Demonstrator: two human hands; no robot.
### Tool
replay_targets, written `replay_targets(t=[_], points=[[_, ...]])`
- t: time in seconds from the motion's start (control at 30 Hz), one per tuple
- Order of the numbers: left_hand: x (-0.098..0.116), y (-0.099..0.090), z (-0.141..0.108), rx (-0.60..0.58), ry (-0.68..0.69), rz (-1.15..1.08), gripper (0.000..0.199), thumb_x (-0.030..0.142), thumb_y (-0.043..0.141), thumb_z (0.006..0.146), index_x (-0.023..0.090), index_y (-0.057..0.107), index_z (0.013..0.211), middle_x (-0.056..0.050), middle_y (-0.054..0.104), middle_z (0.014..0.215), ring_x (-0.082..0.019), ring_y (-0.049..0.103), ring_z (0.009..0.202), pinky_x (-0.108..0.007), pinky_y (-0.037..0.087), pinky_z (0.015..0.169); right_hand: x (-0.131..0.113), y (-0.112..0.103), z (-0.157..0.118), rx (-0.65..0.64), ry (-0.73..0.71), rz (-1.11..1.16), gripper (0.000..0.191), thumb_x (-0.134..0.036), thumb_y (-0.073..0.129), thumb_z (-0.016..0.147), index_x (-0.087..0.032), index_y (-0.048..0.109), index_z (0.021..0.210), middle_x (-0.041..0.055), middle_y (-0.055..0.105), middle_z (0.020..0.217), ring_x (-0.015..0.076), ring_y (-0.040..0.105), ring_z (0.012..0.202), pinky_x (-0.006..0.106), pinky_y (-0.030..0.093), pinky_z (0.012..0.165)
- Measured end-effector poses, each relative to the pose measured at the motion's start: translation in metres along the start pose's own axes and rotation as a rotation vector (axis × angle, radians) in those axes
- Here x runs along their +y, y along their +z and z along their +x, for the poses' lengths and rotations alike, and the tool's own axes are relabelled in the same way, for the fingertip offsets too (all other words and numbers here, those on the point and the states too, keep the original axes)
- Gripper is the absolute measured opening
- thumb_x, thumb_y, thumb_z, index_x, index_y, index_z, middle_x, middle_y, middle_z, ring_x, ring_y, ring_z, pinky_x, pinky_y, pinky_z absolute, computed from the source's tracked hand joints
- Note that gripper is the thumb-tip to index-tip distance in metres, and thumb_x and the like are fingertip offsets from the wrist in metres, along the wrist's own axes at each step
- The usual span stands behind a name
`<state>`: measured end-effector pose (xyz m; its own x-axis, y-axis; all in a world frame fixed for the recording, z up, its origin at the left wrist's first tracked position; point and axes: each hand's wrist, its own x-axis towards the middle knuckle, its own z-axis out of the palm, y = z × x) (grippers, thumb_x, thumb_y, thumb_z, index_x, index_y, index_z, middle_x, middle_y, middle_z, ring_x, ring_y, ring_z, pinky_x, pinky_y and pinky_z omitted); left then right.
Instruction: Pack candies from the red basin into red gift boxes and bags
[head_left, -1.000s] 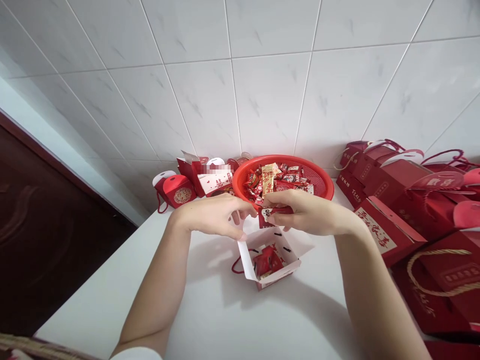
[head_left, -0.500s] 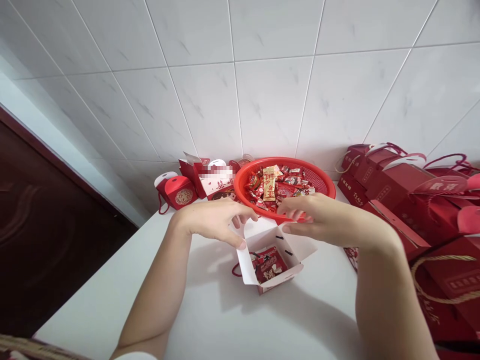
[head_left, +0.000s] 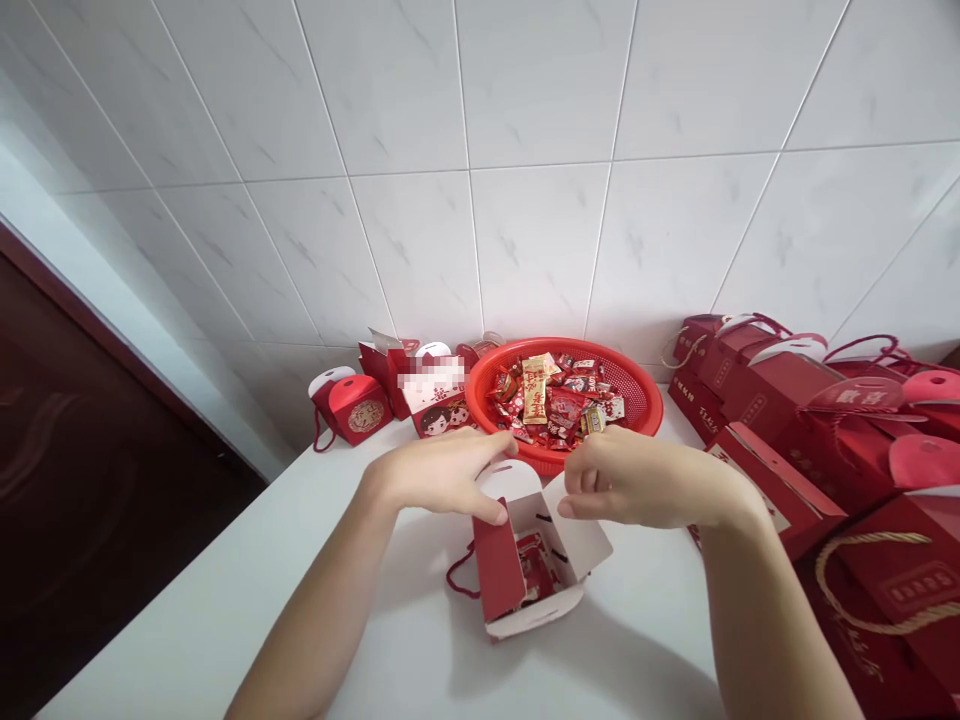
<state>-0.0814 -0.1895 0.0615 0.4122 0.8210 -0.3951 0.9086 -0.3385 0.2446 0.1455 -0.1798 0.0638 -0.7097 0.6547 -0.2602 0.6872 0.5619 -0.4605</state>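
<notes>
A small red gift box with a white inside stands on the white table, its top open. Several red-wrapped packets lie inside it. The thumb of my left hand presses on the box's left flap, which leans inward over the opening; the fingers reach out, apart from the thumb. My right hand has its fingers curled and its thumb at the upper edge of the right flap, which slopes outward. A dark red cord handle loops out at the box's left side.
Behind the box, a red plastic basket holds wrapped sweets. Other red boxes stand at the back left. A pile of larger red boxes with cord handles fills the right side. The tiled wall rises behind the table.
The left flap has swung from upright to leaning inward under my left thumb. My right hand has come down onto the right flap, its fingers more curled. The whole view has shifted slightly.
</notes>
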Motion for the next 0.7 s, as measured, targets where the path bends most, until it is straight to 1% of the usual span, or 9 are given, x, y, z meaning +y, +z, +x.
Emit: replay_targets(t=[0.07,0.13,0.2,0.27,0.33,0.4,0.53,0.63,0.7], points=[[0.004,0.007,0.003,0.02,-0.034,0.005,0.052,0.044,0.072,0.071,0.022,0.053,0.115,-0.007,0.065,0.107,-0.027,0.061,0.098,-0.029,0.042,0.063,-0.003,0.001,-0.002,-0.03,-0.095,0.056,0.021,-0.033,0.06,0.09,-0.017,0.062,0.076,0.0007,0.063,0.068,0.0125,0.053,0.06,0.025,0.035,0.055],[0.007,0.013,0.006,0.039,-0.021,0.003,0.05,0.04,0.074,0.068,0.022,0.052,0.109,-0.006,0.063,0.108,-0.026,0.061,0.095,-0.028,0.04,0.06,-0.007,0.003,-0.002,-0.07,-0.179,0.093,0.015,-0.032,0.064,0.088,-0.017,0.066,0.09,0.0026,0.069,0.083,0.0143,0.06,0.071,0.024,0.04,0.06],[0.008,0.017,0.009,0.043,0.01,-0.009,0.043,0.038,0.075,0.066,0.022,0.053,0.1,-0.005,0.063,0.108,-0.025,0.061,0.093,-0.028,0.04,0.059,-0.01,0.006,0.001,-0.116,-0.249,0.105,0.021,-0.031,0.069,0.086,-0.018,0.066,0.101,0.0039,0.07,0.093,0.0157,0.063,0.079,0.023,0.042,0.064],[0.008,0.019,0.011,0.031,0.002,0.003,0.038,0.035,0.075,0.065,0.021,0.053,0.093,-0.005,0.063,0.106,-0.024,0.061,0.091,-0.027,0.039,0.058,-0.014,0.011,0.005,-0.15,-0.3,0.117,0.03,-0.033,0.074,0.082,-0.018,0.066,0.108,0.0043,0.07,0.097,0.0162,0.064,0.083,0.023,0.043,0.067],[0.007,0.018,0.015,0.009,-0.038,0.041,0.035,0.032,0.075,0.064,0.021,0.053,0.089,-0.006,0.063,0.106,-0.024,0.061,0.089,-0.027,0.038,0.056,-0.017,0.016,0.011,-0.179,-0.343,0.136,0.036,-0.035,0.079,0.078,-0.018,0.066,0.107,0.0038,0.069,0.098,0.0158,0.062,0.084,0.023,0.043,0.069],[0.006,0.017,0.018,-0.017,-0.059,0.079,0.037,0.032,0.076,0.063,0.021,0.052,0.088,-0.006,0.062,0.107,-0.024,0.06,0.088,-0.027,0.037,0.055,-0.019,0.021,0.017,-0.202,-0.358,0.137,0.041,-0.039,0.084,0.072,-0.018,0.066,0.101,0.0023,0.068,0.096,0.0151,0.06,0.083,0.022,0.042,0.067],[-0.001,0.011,0.019,-0.064,-0.06,0.123,0.038,0.037,0.077,0.064,0.021,0.052,0.088,-0.006,0.062,0.104,-0.022,0.059,0.085,-0.027,0.037,0.056,-0.024,0.03,0.025,-0.223,-0.316,0.08,0.047,-0.048,0.088,0.063,-0.018,0.065,0.092,0.0002,0.064,0.087,0.0131,0.053,0.072,0.022,0.036,0.058],[-0.006,0.005,0.011,-0.043,-0.013,0.112,0.031,0.039,0.072,0.072,0.021,0.055,0.09,-0.004,0.064,0.098,-0.02,0.059,0.082,-0.027,0.037,0.058,-0.027,0.03,0.024,-0.235,-0.307,0.06,0.041,-0.047,0.084,0.069,-0.018,0.066,0.093,-0.0006,0.063,0.081,0.012,0.051,0.067,0.022,0.034,0.056],[-0.007,0.0,0.003,-0.042,0.058,0.094,0.025,0.039,0.069,0.077,0.02,0.058,0.09,-0.003,0.066,0.095,-0.019,0.06,0.08,-0.027,0.038,0.059,-0.029,0.027,0.021,-0.238,-0.276,0.035,0.03,-0.04,0.077,0.078,-0.018,0.067,0.095,-0.0009,0.063,0.079,0.0112,0.051,0.063,0.023,0.033,0.055]])
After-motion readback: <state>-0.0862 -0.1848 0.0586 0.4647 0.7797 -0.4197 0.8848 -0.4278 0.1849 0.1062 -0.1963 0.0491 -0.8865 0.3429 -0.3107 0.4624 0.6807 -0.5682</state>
